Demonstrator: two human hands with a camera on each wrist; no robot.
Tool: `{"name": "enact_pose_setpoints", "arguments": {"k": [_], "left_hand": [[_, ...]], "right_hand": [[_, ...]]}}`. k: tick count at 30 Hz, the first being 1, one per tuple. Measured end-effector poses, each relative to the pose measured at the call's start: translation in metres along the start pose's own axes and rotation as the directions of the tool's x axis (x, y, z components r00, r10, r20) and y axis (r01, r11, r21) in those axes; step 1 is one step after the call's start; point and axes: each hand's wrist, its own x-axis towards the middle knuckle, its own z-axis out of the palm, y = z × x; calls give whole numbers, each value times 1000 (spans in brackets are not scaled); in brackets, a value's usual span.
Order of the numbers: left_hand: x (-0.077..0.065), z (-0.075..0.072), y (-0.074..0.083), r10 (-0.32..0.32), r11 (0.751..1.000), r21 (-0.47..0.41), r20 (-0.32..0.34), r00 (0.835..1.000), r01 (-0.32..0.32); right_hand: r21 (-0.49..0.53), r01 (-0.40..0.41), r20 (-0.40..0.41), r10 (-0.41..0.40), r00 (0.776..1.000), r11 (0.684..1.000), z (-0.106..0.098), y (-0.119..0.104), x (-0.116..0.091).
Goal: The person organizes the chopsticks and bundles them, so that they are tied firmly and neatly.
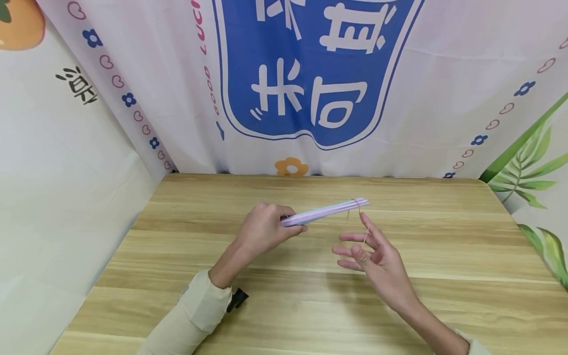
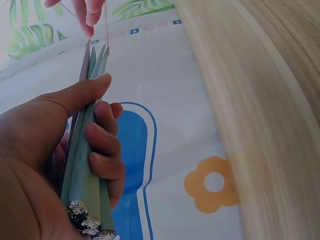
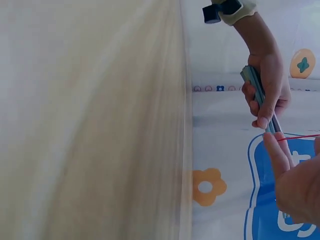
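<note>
My left hand [image 1: 266, 224] grips a bundle of slim pastel sticks [image 1: 326, 213] near one end, thumb along one side and fingers curled round the other. In the left wrist view the sticks [image 2: 80, 165] look pale green and lilac, their near ends silvery and glittering. A thin reddish rubber band [image 1: 365, 237] loops the bundle's far end and stretches to my right hand [image 1: 381, 261]. That hand has its fingers spread, the band running over the index fingertip and down to the thumb. In the right wrist view the band [image 3: 300, 137] shows as a taut red line.
Beneath both hands lies a wood-grain table [image 1: 310, 305]. A printed cloth [image 1: 186, 98] with a blue emblem hangs along its back edge, and more pale cloth closes in the left and right sides. A small black device [image 1: 237, 299] sits at the left wrist.
</note>
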Motion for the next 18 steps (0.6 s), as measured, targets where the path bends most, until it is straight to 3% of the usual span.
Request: {"name": "enact_pose_setpoints", "arguments": {"k": [6, 10, 14, 18], "left_hand": [[0, 2, 0, 78, 997, 22, -18, 997, -78], [1, 1, -1, 113, 994, -1, -11, 994, -113], [0, -3, 0, 127, 991, -33, 26, 992, -126], [0, -6, -1, 158, 987, -48, 58, 986, -155]], "right_hand": [[124, -160, 55, 155, 986, 979, -2, -4, 3], [254, -233, 85, 218, 972, 939, -5, -4, 6], [380, -254, 103, 232, 967, 889, -10, 1, 8], [482, -221, 106, 193, 975, 848, -14, 7, 8]]}}
